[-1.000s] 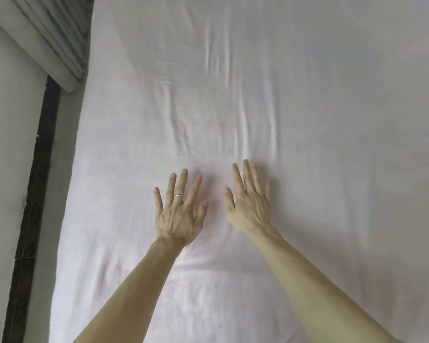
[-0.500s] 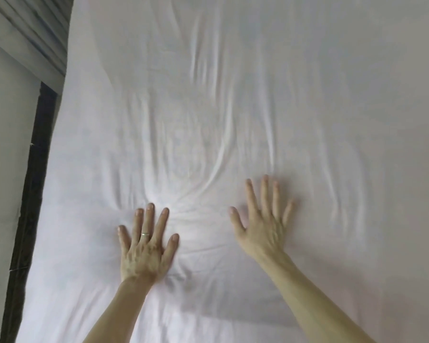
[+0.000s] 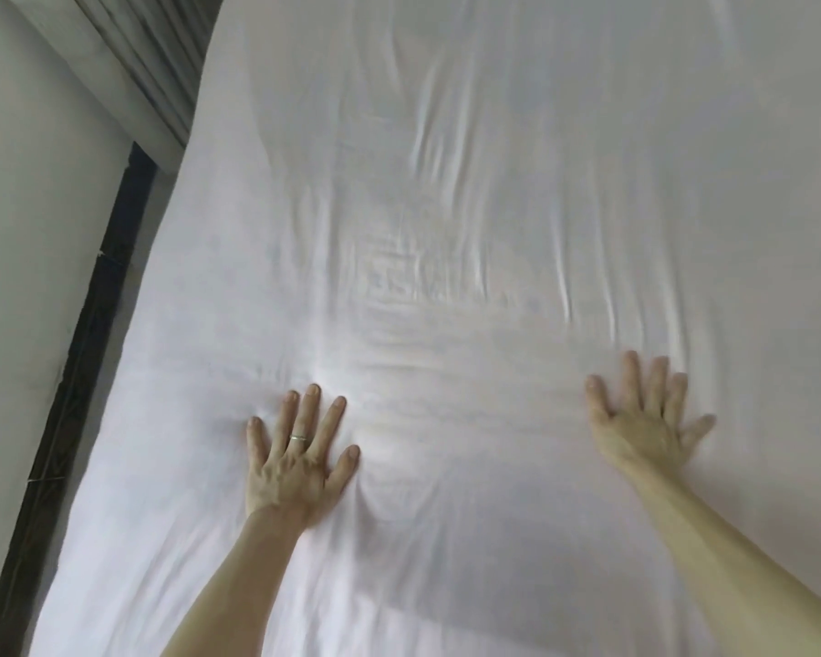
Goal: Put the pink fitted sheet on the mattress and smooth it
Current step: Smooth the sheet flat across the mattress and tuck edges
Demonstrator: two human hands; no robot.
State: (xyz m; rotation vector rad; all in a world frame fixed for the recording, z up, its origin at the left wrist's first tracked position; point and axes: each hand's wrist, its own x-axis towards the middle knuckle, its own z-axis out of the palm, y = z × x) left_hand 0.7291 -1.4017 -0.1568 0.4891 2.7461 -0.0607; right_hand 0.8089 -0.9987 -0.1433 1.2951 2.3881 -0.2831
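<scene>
A wall point(image 3: 29, 277) and dark strip point(image 3: 91, 348) border the bed's left edge. The sheet point(image 3: 494, 206) covers the mattress, wrinkled mid-bed. Left hand point(image 3: 295, 462) and right hand point(image 3: 645, 429), slightly blurred, press flat, fingers spread.

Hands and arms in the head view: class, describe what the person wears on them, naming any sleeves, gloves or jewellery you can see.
Both forearms are bare as far as the picture shows, with no sleeves, gloves, watch or bracelet. The left hand carries a thin silver-coloured ring on one finger. The right hand shows no ring, though it is slightly blurred.
</scene>
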